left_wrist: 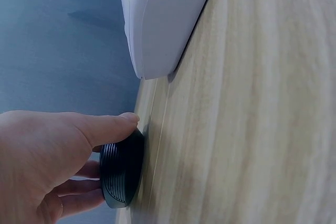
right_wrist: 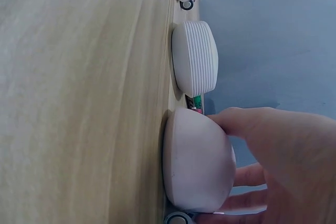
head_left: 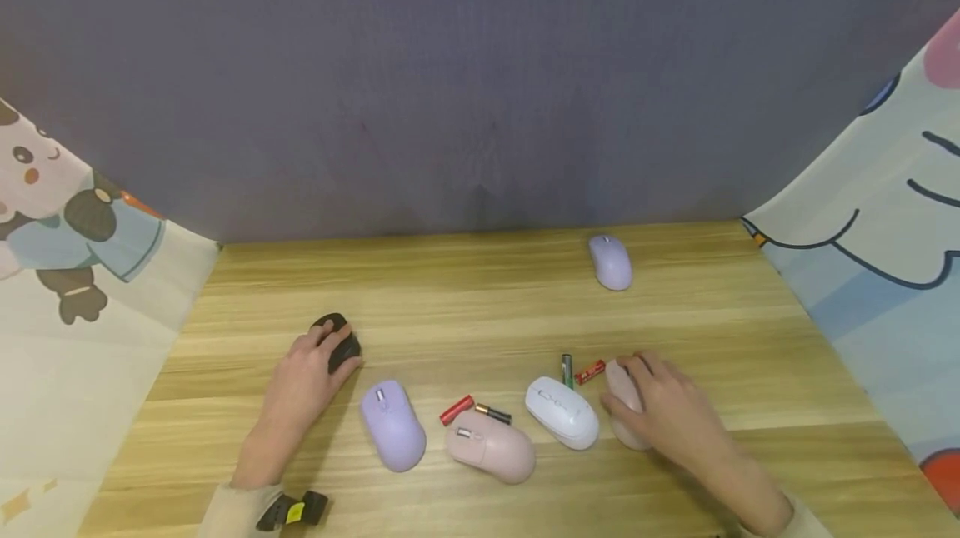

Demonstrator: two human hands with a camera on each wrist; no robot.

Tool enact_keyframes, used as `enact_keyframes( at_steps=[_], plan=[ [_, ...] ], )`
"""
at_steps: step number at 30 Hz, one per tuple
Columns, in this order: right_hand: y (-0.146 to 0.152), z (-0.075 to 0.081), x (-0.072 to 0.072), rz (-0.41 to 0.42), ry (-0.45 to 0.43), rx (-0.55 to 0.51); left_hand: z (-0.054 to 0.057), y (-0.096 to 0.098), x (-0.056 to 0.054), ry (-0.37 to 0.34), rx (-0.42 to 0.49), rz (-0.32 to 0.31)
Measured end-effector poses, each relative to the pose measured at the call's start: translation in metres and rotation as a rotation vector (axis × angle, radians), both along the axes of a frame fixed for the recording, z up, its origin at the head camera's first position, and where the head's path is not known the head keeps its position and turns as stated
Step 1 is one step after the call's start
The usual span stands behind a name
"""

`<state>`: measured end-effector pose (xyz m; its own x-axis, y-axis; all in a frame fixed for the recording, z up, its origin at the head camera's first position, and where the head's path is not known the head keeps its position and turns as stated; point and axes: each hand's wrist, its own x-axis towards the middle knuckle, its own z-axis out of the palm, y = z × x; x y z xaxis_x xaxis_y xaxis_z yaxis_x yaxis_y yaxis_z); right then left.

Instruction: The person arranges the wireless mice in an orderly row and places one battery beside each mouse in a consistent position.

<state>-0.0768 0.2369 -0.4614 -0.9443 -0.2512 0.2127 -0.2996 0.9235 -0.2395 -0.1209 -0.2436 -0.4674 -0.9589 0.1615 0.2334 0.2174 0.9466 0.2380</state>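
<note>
My left hand (head_left: 303, 376) grips a black computer mouse (head_left: 345, 353) at the left of the table, thumb on one side and fingers on the other. Ribbed lines mark this mouse's (left_wrist: 119, 177) near end in the left wrist view. On the right, my right hand (head_left: 671, 409) holds a pale pink mouse (head_left: 622, 392) by its sides; its smooth rounded back (right_wrist: 197, 163) faces the right wrist camera. Just left of that hand lie a red battery (head_left: 590, 372) and a green battery (head_left: 567, 371). A lavender mouse (head_left: 393, 430) sits nearest to my left hand.
A white mouse (head_left: 562, 415) and another pink mouse (head_left: 498, 450) lie in the front middle. Beside the pink one are a red battery (head_left: 457, 410) and a black-and-gold battery (head_left: 494, 414). A second lavender mouse (head_left: 611, 263) stands far back, before a grey partition (head_left: 480, 88).
</note>
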Motion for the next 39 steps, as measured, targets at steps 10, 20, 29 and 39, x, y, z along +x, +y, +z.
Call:
enact_keyframes(
  at_steps=[10,20,29,39],
  plan=[
    [0.002,-0.006,-0.004,0.02,0.052,-0.041,0.001,0.001,0.001,0.0,-0.018,0.002],
    [0.005,0.0,-0.01,0.013,0.007,-0.089,0.001,0.0,0.001,0.008,0.005,0.003],
    [0.007,0.012,-0.022,0.052,0.063,-0.122,0.002,0.001,0.0,0.035,0.01,-0.01],
    [0.01,0.027,-0.035,0.051,0.104,-0.126,0.003,0.002,0.0,0.029,0.0,-0.004]
  ],
)
